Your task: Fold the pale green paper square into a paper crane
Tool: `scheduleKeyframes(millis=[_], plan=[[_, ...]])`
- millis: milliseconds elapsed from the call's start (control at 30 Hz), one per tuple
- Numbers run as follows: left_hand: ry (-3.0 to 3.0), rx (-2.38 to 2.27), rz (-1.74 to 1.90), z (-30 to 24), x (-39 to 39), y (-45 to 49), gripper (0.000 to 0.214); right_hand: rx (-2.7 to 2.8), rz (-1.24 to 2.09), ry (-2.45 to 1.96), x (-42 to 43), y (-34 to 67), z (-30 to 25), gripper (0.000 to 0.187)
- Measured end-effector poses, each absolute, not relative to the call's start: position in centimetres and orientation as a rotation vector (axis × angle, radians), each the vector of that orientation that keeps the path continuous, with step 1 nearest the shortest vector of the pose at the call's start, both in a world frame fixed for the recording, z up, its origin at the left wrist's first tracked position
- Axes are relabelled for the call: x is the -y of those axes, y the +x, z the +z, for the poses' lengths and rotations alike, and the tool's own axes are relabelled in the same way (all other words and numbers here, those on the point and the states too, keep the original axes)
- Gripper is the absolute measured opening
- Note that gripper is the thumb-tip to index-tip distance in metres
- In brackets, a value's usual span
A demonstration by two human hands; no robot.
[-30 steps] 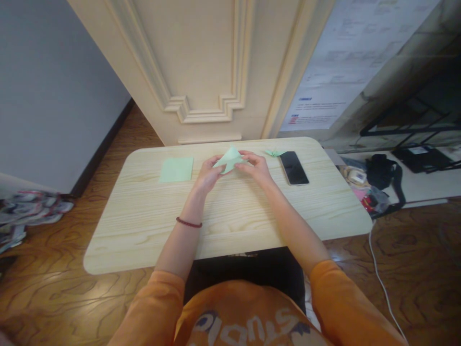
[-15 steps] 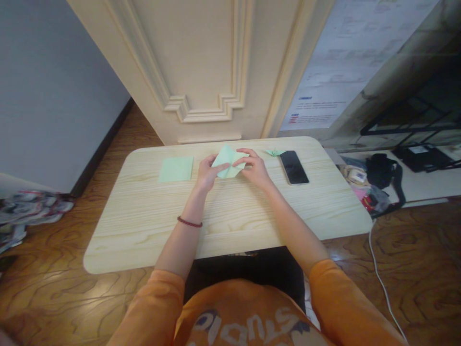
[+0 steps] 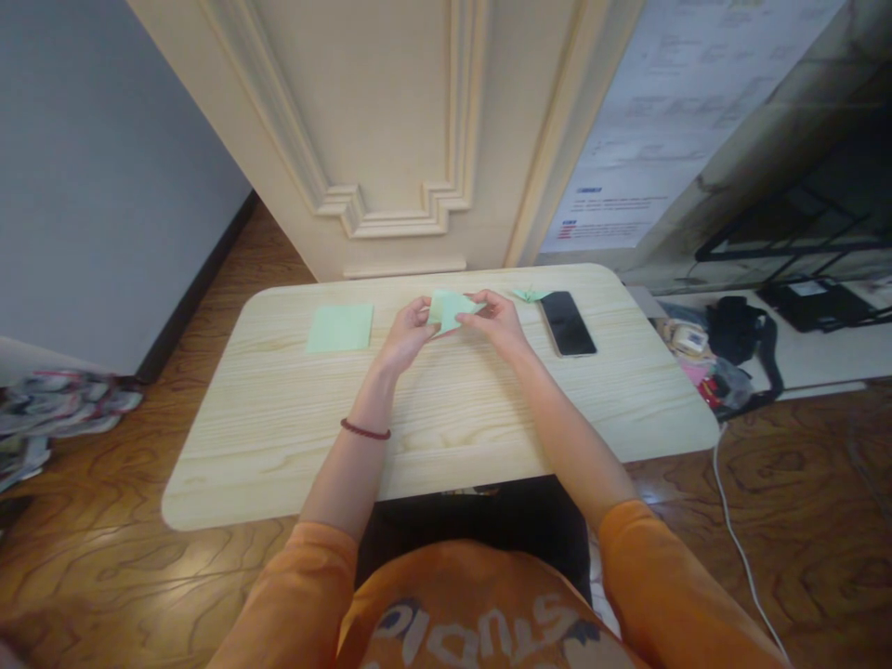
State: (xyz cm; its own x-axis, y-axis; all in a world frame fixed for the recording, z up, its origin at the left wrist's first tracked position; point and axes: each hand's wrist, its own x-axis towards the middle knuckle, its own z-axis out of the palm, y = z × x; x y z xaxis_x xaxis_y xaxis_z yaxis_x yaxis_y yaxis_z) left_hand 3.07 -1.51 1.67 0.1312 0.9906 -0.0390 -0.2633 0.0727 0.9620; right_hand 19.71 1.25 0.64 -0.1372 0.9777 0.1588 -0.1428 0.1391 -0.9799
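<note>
Between both hands, above the far middle of the table, is a pale green sheet of paper, partly folded. My left hand pinches its left side, thumb at the lower edge. On the right side, my right hand grips it with thumb and fingers. A flat square stack of green paper lies to the left of my left hand. Right of my right hand, a small folded green paper piece touches or nearly touches the top of a dark-screened phone.
The light wood-grain table has rounded corners and stands against a cream moulded panel. At the right, a low shelf carries a black strap and small items. A white cable runs down to the floor.
The held paper has gone from a wider, spread diamond to a smaller, more folded shape. Both hands have shifted their grip around it; the stack, folded piece and phone stay put.
</note>
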Motion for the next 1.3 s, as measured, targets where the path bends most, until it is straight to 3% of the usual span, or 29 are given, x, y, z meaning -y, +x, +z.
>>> scheduleKeyframes(millis=[133, 233, 333, 533, 800, 1300], plan=[[1.065, -0.924, 1.185, 1.65, 1.42, 3.18, 0.042, 1.236, 1.295, -0.923, -1.04, 19.59, 0.77, 0.057], [1.020, -0.985, 1.224, 1.66, 1.29, 3.35, 0.028, 1.227, 1.301, -0.938, -0.85, 19.67, 0.85, 0.069], [0.989, -1.039, 1.261, 1.82, 1.33, 3.52, 0.034, 1.265, 1.271, -0.980, -0.88, 19.75, 0.78, 0.074], [1.092, -1.120, 1.361, 1.61, 1.47, 3.63, 0.041, 1.278, 1.280, -0.970, -1.04, 19.67, 0.60, 0.075], [1.050, -1.172, 1.462, 1.34, 1.38, 3.59, 0.045, 1.111, 1.547, -0.907, -0.34, 19.04, 0.95, 0.066], [0.951, -1.157, 1.519, 1.65, 1.44, 3.69, 0.048, 1.031, 1.563, -0.891, -0.57, 19.19, 0.73, 0.062]])
